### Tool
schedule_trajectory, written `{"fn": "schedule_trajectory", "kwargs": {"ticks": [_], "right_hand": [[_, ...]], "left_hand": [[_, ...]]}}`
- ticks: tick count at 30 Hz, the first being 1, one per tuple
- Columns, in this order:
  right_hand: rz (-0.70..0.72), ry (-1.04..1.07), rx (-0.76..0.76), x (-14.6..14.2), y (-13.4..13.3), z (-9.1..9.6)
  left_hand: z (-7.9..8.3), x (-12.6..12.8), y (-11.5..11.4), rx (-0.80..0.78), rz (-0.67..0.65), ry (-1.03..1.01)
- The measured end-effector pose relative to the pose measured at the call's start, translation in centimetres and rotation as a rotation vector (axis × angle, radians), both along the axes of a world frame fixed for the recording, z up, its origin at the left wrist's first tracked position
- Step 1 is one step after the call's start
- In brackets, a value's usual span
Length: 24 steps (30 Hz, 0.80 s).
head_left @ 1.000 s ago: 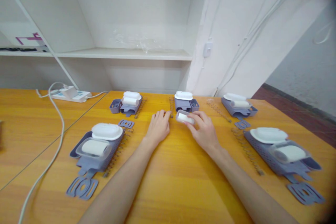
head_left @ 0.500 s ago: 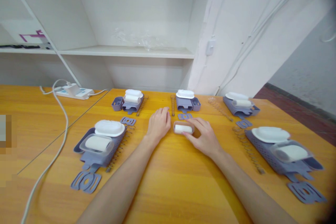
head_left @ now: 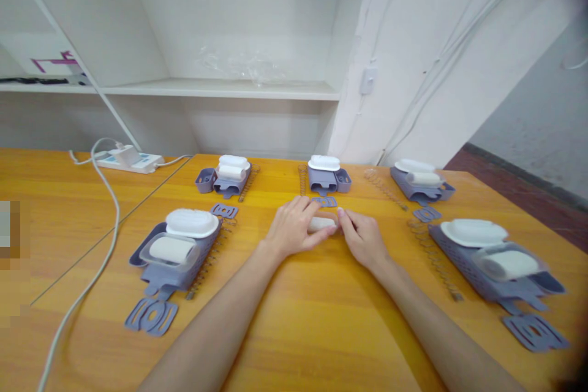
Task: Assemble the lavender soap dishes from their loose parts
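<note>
A small clear plastic box (head_left: pixel 327 217) with a white roll (head_left: pixel 321 224) in it lies on the table in front of me. My left hand (head_left: pixel 294 226) reaches over the box's left part, fingers on the far side and thumb along the near side, gripping it. At the box's right end, my right hand (head_left: pixel 362 234) has its fingers curled in, thumb and index tip together close to the rim. Whether something small sits in that pinch is hidden. Just beyond the box lies a flat grey-purple cut-out piece (head_left: pixel 325 201), partly covered by my left fingers.
Grey-purple perforated baskets with white oval lids stand around, including a near left basket (head_left: pixel 172 278), a near right basket (head_left: pixel 496 285) and a back middle basket (head_left: pixel 323 185). Metal spirals (head_left: pixel 211 260) lie beside them. A power strip (head_left: pixel 133 162) and white cable (head_left: pixel 114 214) occupy the left.
My left hand has moved right, from beside the box onto it. My right hand has drawn back to the box's right end, and its fingers have curled in.
</note>
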State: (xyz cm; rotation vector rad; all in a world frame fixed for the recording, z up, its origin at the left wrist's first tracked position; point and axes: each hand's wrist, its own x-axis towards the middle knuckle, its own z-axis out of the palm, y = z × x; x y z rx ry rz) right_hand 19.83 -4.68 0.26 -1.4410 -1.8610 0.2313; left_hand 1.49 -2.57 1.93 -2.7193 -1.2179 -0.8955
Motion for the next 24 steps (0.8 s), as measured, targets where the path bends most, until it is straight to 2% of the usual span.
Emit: {"fn": "schedule_trajectory", "kwargs": {"ticks": [3,9,17,24], "right_hand": [[0.08,-0.022,-0.039,0.0,0.0,0.0],[0.155,-0.019,-0.059,0.0,-0.1,0.2],[0.13,-0.034,-0.057,0.0,-0.2,0.3],[0.117,-0.022,-0.027,-0.1,-0.1,0.2]], "left_hand": [[0.3,0.5,-0.5,-0.006,-0.068,0.033],[0.3,0.3,-0.4,-0.027,-0.025,0.013],[-0.3,0.4,0.2,-0.019,0.071,0.083],[-0.7,0.3,0.4,0.013,0.057,0.065]]}}
